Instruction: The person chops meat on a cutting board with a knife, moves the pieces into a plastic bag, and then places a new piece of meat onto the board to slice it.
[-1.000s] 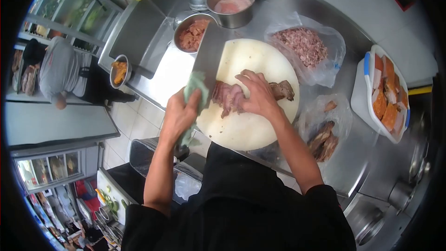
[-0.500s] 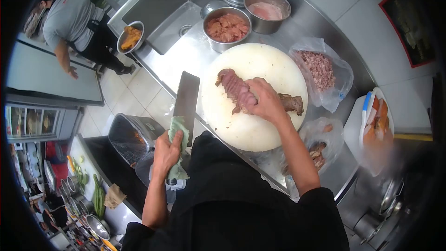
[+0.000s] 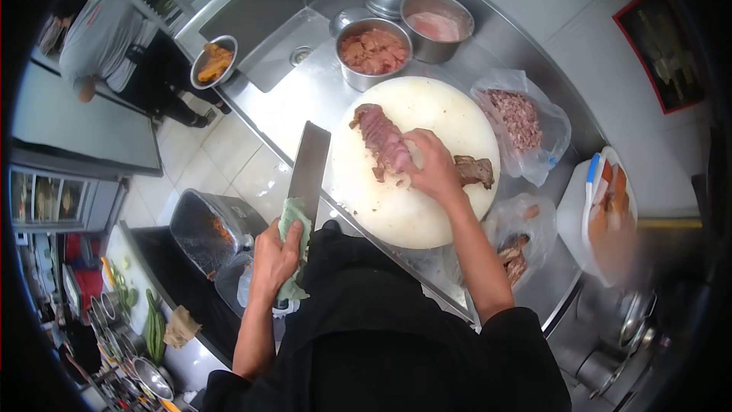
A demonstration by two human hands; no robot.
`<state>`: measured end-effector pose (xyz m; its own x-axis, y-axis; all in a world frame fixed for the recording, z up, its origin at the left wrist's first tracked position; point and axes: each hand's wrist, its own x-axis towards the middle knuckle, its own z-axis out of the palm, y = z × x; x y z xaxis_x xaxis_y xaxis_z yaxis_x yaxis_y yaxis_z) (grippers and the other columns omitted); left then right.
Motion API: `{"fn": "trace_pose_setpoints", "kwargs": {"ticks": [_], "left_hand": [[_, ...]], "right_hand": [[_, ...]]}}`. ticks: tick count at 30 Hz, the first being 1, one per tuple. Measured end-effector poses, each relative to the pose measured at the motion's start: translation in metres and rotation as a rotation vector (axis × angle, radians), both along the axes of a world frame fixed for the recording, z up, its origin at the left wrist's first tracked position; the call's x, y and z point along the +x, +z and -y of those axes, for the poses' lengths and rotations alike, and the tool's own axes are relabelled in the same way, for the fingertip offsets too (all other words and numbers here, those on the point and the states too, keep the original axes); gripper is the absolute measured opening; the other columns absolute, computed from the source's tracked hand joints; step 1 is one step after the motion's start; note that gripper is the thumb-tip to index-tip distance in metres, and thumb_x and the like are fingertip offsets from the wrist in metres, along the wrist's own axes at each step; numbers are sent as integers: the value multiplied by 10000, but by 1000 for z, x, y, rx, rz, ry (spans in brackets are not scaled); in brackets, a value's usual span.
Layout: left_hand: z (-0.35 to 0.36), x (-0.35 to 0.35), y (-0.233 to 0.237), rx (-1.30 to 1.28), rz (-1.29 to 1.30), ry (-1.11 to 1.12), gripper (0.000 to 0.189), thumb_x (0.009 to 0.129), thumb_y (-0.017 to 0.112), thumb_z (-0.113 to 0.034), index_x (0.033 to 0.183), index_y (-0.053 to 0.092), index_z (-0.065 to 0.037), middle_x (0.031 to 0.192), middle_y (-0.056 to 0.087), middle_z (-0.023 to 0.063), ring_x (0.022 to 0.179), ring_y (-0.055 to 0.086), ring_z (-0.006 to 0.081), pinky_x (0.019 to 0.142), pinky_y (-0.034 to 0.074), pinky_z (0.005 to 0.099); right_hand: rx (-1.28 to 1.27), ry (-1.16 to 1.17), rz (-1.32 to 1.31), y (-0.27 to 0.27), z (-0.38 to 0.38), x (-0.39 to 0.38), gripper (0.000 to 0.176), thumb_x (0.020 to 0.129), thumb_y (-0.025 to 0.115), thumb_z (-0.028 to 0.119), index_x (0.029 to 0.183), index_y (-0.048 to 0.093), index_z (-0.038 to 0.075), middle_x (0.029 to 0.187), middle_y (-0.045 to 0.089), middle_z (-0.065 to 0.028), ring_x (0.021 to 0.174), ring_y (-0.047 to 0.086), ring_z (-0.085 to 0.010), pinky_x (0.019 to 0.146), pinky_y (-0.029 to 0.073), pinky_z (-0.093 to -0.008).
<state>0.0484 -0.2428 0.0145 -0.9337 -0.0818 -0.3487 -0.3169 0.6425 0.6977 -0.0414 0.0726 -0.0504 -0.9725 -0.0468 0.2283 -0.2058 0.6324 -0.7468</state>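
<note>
My left hand [image 3: 276,258] is closed round the handle of a cleaver [image 3: 310,160], with a pale green cloth [image 3: 294,233] wrapped between. Its broad blade points away from me, beside the cutting board's left edge. On the round white cutting board [image 3: 404,221] lies a piece of sliced pinkish meat [image 3: 381,137], its slices still lined up. My right hand [image 3: 441,172] has thumb and forefinger at the near end of these slices, with a small gap showing between the fingers. A darker browned piece of meat [image 3: 474,172] lies just right of that hand.
Behind the board stand a pot of raw meat [image 3: 374,49] and a pot of pinkish liquid [image 3: 438,27]. A bag of minced meat [image 3: 515,118] and another plastic bag [image 3: 537,221] lie to the right. A sink [image 3: 267,49], a bin [image 3: 206,221] and another person [image 3: 114,42] are leftward.
My right thumb and forefinger have parted slightly at the meat's end. The cleaver is held almost as before. The other person at the left has turned and bent, arm drawn in.
</note>
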Motion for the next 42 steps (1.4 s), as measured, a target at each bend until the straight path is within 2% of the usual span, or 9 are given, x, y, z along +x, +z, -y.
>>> {"fn": "trace_pose_setpoints", "kwargs": {"ticks": [2, 4, 5, 12, 13, 26, 30, 38, 42], "left_hand": [[-6, 2, 6, -29, -52, -26, 381, 989, 574, -329, 1004, 661, 42, 802, 674, 296, 830, 667, 492, 746, 514, 497], [-15, 0, 14, -84, -1, -92, 381, 990, 577, -340, 991, 650, 34, 759, 663, 294, 800, 657, 506, 723, 507, 518], [-21, 0, 19, -139, 46, -136, 382, 991, 580, -351, 977, 640, 26, 716, 652, 292, 771, 646, 521, 700, 500, 539], [-75, -14, 29, -253, -63, -464, 324, 986, 593, -312, 956, 593, 11, 598, 614, 268, 620, 632, 502, 635, 514, 573], [-81, -16, 23, -250, -120, -504, 311, 980, 604, -291, 933, 581, 15, 551, 594, 255, 561, 626, 481, 581, 509, 570], [-108, -24, 27, -351, -241, -735, 283, 975, 612, -264, 883, 553, -2, 516, 575, 242, 474, 604, 444, 471, 492, 523], [-103, -22, 28, -412, -197, -770, 282, 965, 625, -262, 882, 555, -1, 522, 580, 240, 469, 609, 432, 462, 497, 508], [-159, -59, -22, -369, -347, -760, 265, 957, 628, -251, 907, 556, -1, 575, 617, 254, 518, 642, 432, 477, 510, 521], [-134, -39, -7, -448, -179, -781, 247, 944, 636, -244, 901, 559, -13, 573, 611, 270, 529, 648, 444, 496, 524, 533]], "right_hand": [[53, -35, 9, 9, -16, 16, 408, 710, 690, 44, 1117, 669, 41, 1156, 636, -161, 1116, 598, -356, 975, 465, -428], [286, -83, 14, 15, -29, 38, 350, 674, 709, 114, 1023, 688, 100, 1128, 639, -101, 1109, 568, -309, 969, 404, -429], [268, -99, 11, 7, -32, 46, 383, 634, 716, 133, 1016, 680, 121, 1104, 635, -77, 1124, 532, -292, 995, 350, -431], [130, -204, -97, -36, -21, 63, 401, 635, 699, 115, 1033, 648, 110, 1099, 626, -85, 1116, 534, -311, 1006, 354, -459], [106, -214, -140, -39, -20, 64, 401, 633, 697, 102, 1030, 643, 101, 1102, 625, -88, 1120, 533, -314, 1012, 356, -464], [-23, -272, -261, -41, -16, 64, 352, 592, 708, 24, 934, 648, 84, 990, 653, -66, 1011, 586, -305, 939, 428, -435], [-56, -243, -242, -43, -16, 64, 324, 608, 687, 53, 925, 630, 94, 1014, 641, -79, 1036, 568, -297, 973, 401, -453], [-20, -236, -147, -43, -17, 64, 331, 589, 703, 74, 908, 616, 88, 971, 616, -72, 1012, 556, -288, 947, 400, -449], [-37, -253, -175, -42, -17, 63, 340, 588, 709, 77, 914, 611, 83, 968, 614, -75, 1015, 555, -292, 939, 404, -440]]}}
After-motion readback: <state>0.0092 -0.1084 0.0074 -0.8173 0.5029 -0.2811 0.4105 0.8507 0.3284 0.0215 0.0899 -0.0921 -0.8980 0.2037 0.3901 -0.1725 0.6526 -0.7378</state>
